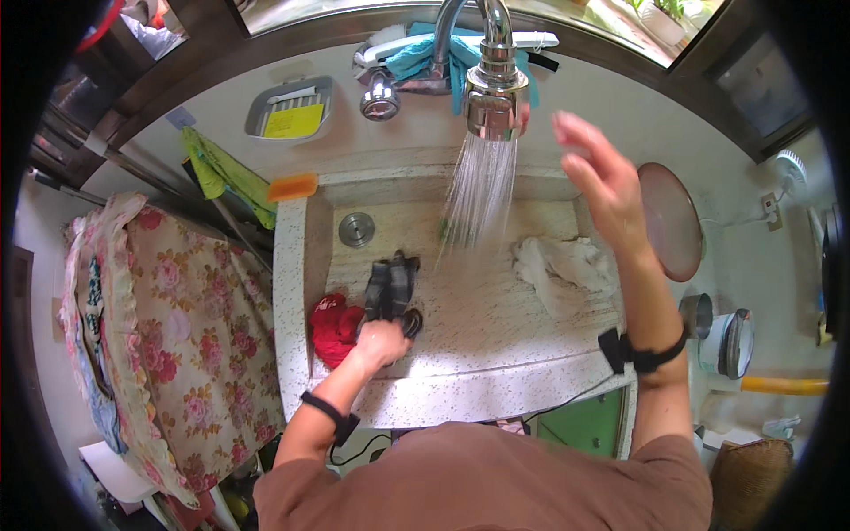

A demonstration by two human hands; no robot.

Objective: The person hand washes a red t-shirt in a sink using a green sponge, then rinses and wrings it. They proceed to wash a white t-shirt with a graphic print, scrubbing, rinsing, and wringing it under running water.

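Over the left front of the speckled stone sink [469, 389], my left hand [382, 343] is closed on a dark plaid cloth [390, 285] that lies on the basin floor. Against it sits a bunched red cloth [335, 329]. My right hand [604, 181] is raised at the right of the chrome faucet head [494, 99], fingers stretched out and slightly blurred, holding nothing. A spray of water [482, 181] falls from the faucet into the basin. On the basin's right side a wet white cloth [562, 270] lies crumpled.
A metal drain [357, 229] is at the basin's far left. An orange block [293, 187] rests on the sink's left corner, below a wall soap tray [289, 106]. A round board [670, 221] leans at the right. Floral fabric [190, 327] hangs over something at the left.
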